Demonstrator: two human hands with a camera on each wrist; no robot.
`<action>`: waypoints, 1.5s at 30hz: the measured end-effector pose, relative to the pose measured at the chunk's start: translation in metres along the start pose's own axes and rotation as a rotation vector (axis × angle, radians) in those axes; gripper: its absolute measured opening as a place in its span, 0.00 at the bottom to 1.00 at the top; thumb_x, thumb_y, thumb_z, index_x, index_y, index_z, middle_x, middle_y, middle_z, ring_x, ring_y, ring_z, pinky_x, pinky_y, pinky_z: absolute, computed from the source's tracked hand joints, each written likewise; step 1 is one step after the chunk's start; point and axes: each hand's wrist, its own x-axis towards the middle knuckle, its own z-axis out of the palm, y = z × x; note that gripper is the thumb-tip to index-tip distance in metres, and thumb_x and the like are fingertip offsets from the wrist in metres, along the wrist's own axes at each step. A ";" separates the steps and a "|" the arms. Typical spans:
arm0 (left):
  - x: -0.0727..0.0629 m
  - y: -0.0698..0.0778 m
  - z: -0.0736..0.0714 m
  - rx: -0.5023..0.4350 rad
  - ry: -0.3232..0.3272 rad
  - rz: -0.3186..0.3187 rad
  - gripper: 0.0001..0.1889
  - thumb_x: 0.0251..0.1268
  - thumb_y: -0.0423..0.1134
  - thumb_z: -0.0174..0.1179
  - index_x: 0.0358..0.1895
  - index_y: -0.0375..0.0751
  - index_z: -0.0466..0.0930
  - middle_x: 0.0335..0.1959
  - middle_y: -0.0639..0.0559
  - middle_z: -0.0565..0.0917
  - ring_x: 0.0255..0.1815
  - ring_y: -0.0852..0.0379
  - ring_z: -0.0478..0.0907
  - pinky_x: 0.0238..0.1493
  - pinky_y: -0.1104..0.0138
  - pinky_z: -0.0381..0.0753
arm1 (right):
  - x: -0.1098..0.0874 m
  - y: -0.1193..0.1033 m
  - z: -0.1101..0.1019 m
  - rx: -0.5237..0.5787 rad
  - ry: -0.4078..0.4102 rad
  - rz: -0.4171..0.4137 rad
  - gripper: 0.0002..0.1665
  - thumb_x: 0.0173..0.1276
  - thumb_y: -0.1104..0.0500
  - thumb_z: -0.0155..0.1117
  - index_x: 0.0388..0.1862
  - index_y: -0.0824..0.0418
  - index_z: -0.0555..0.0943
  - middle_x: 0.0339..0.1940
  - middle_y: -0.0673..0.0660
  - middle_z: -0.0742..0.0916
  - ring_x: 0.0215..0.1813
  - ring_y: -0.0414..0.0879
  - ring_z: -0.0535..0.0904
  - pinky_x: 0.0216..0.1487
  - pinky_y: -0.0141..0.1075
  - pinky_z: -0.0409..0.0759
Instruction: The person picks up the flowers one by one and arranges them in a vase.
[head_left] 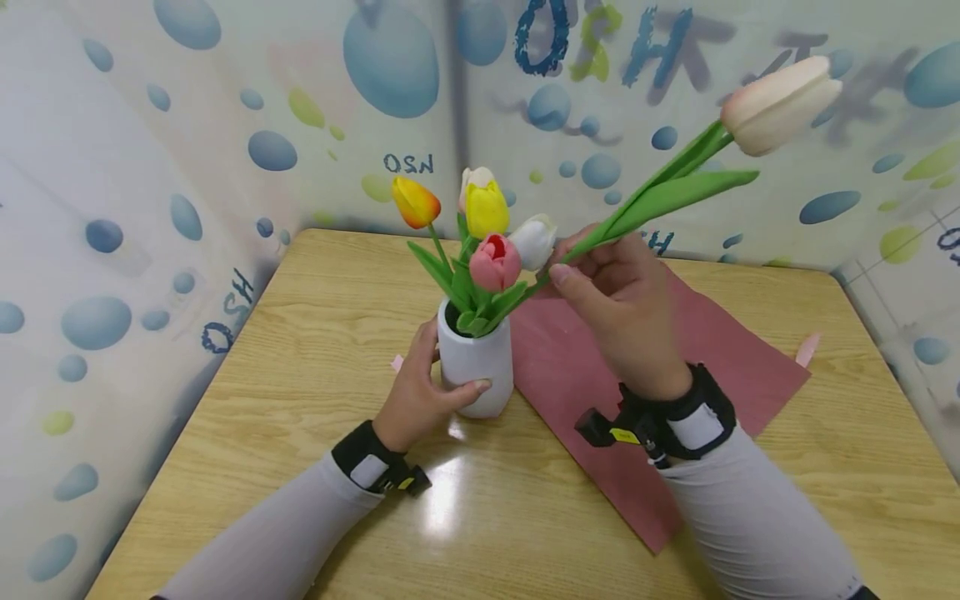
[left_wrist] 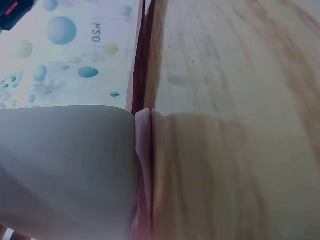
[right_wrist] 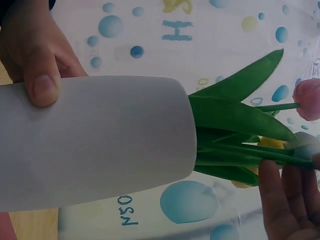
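My left hand (head_left: 418, 393) grips a white vase (head_left: 477, 379) from its left side, thumb across the front. Several artificial tulips stand in it: an orange-yellow one (head_left: 415, 202), a yellow one (head_left: 487, 210), a pink one (head_left: 495, 263) and a white one (head_left: 534, 242), plus a pale head partly hidden behind. Between thumb and fingers, my right hand (head_left: 633, 312) pinches the green stem of a large pale pink-white tulip (head_left: 780, 107). That flower leans up to the right, its lower stem reaching toward the vase mouth. In the right wrist view, green leaves (right_wrist: 240, 117) fan out from the vase.
A dusky red sheet (head_left: 720, 350) lies on the wooden table (head_left: 337, 333) right of the vase, partly under my right arm. A small pink scrap (head_left: 807, 350) sits at the sheet's right corner. Walls with blue bubble prints (head_left: 390, 58) rise behind and on both sides.
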 end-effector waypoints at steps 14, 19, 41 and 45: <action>-0.001 -0.001 -0.001 0.001 -0.008 -0.012 0.51 0.57 0.38 0.78 0.80 0.60 0.56 0.70 0.48 0.69 0.70 0.51 0.68 0.64 0.45 0.76 | -0.002 0.021 0.011 -0.292 -0.215 -0.062 0.23 0.66 0.78 0.65 0.60 0.75 0.75 0.50 0.64 0.89 0.48 0.47 0.89 0.46 0.40 0.89; -0.001 -0.001 -0.001 0.008 -0.001 -0.009 0.51 0.56 0.37 0.79 0.80 0.58 0.56 0.70 0.49 0.69 0.70 0.51 0.68 0.63 0.45 0.76 | -0.005 0.024 0.015 -0.426 -0.263 -0.090 0.23 0.67 0.75 0.67 0.60 0.72 0.77 0.53 0.64 0.88 0.50 0.51 0.88 0.53 0.37 0.87; -0.001 -0.002 -0.001 0.015 0.000 0.010 0.50 0.56 0.38 0.79 0.80 0.56 0.57 0.70 0.49 0.70 0.70 0.51 0.68 0.62 0.46 0.77 | -0.019 0.030 0.017 -0.579 -0.292 -0.135 0.20 0.64 0.72 0.73 0.56 0.67 0.83 0.53 0.60 0.89 0.58 0.52 0.85 0.63 0.45 0.83; -0.001 -0.002 -0.001 0.019 -0.002 -0.001 0.51 0.57 0.39 0.79 0.80 0.58 0.57 0.70 0.49 0.70 0.70 0.51 0.68 0.63 0.44 0.77 | -0.018 0.027 0.017 -0.526 -0.280 -0.115 0.19 0.63 0.72 0.73 0.54 0.68 0.83 0.50 0.60 0.90 0.54 0.49 0.86 0.60 0.41 0.84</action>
